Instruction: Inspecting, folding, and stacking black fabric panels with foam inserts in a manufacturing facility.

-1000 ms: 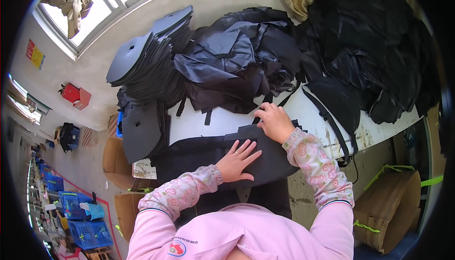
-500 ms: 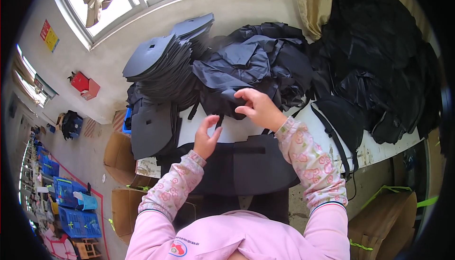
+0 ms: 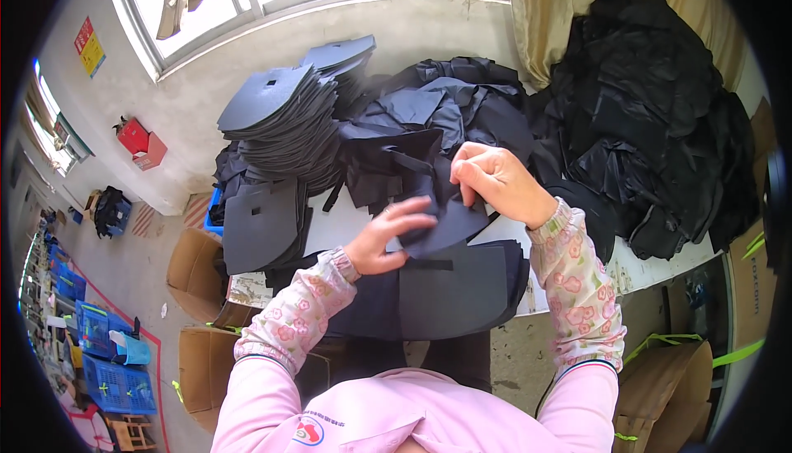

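Observation:
A piece of black fabric (image 3: 451, 228), probably part of a bag, hangs raised over the near part of the table. Its upper edge is pinched in my right hand (image 3: 503, 184), fingers closed. My left hand (image 3: 386, 237) is stretched out with fingers apart, at the left side of the fabric; whether it touches is hard to see. Below both hands, a flat dark panel (image 3: 454, 292) with a rounded corner lies on black cloth and overhangs the table's near edge. Behind the lifted piece rises a crumpled heap of black fabric (image 3: 462, 106).
Stiff dark grey panels (image 3: 276, 94) are stacked at the table's back left, with more panels (image 3: 262, 218) in front. A tall black fabric pile (image 3: 639, 115) fills the right. Cardboard boxes (image 3: 194, 267) stand beside the white table (image 3: 540, 288), and blue crates (image 3: 120, 383) sit on the floor far left.
My right hand has closed on black fabric and drawn it from the heap toward me. My left hand has moved right, to the fabric. The head view has shifted slightly.

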`<act>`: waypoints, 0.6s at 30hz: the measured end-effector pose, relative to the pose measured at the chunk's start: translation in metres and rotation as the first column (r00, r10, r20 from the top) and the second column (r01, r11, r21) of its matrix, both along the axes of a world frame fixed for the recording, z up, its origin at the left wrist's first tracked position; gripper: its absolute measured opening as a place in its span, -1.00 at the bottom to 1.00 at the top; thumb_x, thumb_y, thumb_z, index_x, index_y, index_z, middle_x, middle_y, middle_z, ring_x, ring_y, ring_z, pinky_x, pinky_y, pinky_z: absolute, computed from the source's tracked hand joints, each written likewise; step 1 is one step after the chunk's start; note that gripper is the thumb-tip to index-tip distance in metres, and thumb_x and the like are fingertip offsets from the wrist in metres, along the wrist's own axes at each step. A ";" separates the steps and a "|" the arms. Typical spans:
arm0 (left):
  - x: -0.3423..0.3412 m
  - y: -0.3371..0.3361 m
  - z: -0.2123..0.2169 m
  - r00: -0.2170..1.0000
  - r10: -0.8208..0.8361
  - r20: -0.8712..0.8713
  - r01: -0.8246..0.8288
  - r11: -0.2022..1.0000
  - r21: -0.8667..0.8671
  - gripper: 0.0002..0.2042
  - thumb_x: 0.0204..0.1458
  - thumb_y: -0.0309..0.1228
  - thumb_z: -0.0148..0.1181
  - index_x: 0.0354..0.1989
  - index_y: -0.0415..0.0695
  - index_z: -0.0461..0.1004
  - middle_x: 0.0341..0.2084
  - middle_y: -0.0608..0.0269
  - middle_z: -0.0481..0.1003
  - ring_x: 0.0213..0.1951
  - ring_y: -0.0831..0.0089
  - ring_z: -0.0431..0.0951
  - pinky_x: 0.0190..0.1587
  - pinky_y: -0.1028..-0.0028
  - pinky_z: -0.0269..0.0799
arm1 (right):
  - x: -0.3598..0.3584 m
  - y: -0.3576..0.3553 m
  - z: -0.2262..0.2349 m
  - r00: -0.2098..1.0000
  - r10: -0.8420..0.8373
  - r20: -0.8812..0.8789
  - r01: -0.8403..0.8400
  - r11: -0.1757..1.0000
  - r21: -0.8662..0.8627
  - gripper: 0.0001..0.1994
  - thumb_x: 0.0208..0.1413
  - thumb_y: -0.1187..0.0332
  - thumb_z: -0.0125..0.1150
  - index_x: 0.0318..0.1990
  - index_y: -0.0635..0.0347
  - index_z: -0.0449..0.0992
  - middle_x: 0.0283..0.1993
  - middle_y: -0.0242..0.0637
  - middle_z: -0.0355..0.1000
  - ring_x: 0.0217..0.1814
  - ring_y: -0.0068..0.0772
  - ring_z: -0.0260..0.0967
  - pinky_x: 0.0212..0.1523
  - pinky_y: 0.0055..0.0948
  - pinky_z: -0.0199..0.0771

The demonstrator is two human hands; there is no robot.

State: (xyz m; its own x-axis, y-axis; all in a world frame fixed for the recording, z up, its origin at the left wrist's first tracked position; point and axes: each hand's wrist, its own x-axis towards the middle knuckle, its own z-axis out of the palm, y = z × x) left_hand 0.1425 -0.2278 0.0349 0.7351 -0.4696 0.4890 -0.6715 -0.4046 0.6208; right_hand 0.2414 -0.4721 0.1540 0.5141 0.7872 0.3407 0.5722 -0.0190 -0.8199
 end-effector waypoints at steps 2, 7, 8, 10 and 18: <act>-0.007 -0.001 -0.001 0.983 -0.086 -0.163 0.080 0.996 -0.042 -0.44 -0.21 -0.59 0.09 0.13 -0.15 0.44 0.28 -0.04 0.27 0.30 0.04 0.28 0.33 0.20 0.17 | -0.008 -0.011 0.006 0.999 -0.050 -0.001 0.049 0.984 -0.170 -0.71 0.15 0.33 0.28 -0.59 0.27 0.53 -0.36 -0.38 0.38 -0.26 -0.52 0.34 -0.22 -0.55 0.32; 0.019 -0.014 0.010 0.918 0.373 0.131 -0.365 0.927 -0.082 -0.34 -0.12 -0.46 0.37 0.25 -0.11 0.30 0.37 -0.04 0.06 0.39 0.03 0.09 0.38 0.16 0.06 | -0.034 -0.029 -0.003 0.963 0.095 0.252 -0.062 0.989 -0.136 -0.73 -0.16 0.70 0.29 -0.25 0.23 0.53 -0.25 -0.24 0.41 -0.16 -0.19 0.43 -0.12 -0.35 0.46; 0.025 -0.023 0.017 0.922 0.357 0.152 -0.359 0.933 -0.017 -0.28 -0.16 -0.44 0.41 0.28 -0.05 0.28 0.40 -0.04 -0.01 0.42 0.01 0.02 0.40 0.11 0.01 | -0.043 -0.030 -0.005 0.946 0.117 0.302 -0.072 0.985 -0.156 -0.73 -0.11 0.72 0.21 -0.22 0.23 0.51 -0.25 -0.21 0.38 -0.17 -0.13 0.42 -0.15 -0.33 0.46; 0.036 -0.035 0.028 0.942 0.236 0.237 -0.289 0.933 0.217 -0.22 -0.26 -0.45 0.47 0.26 0.13 0.31 0.42 -0.02 -0.05 0.45 -0.04 -0.07 0.44 -0.02 -0.13 | -0.065 -0.027 -0.003 0.938 0.174 0.299 -0.111 0.970 -0.215 -0.71 -0.09 0.74 0.15 -0.19 0.22 0.48 -0.24 -0.19 0.35 -0.18 -0.10 0.42 -0.18 -0.31 0.45; 0.087 -0.020 0.058 0.841 0.259 0.475 -0.393 0.896 0.208 -0.72 -0.34 -0.62 0.34 -0.42 0.01 0.50 0.09 0.22 0.44 0.30 0.10 0.29 0.37 -0.14 -0.04 | -0.126 -0.075 0.048 0.910 0.289 0.296 -0.184 0.924 -0.335 -0.67 -0.17 0.74 0.13 -0.19 0.24 0.43 -0.16 -0.16 0.31 -0.14 -0.05 0.42 -0.18 -0.27 0.47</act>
State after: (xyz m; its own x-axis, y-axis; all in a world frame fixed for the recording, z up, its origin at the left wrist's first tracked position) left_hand 0.2293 -0.2483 0.0926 0.6209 -0.4073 0.6697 -0.6363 -0.7609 0.1272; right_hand 0.1156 -0.5471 0.2022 0.1970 0.9612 0.1932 0.8280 -0.0576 -0.5577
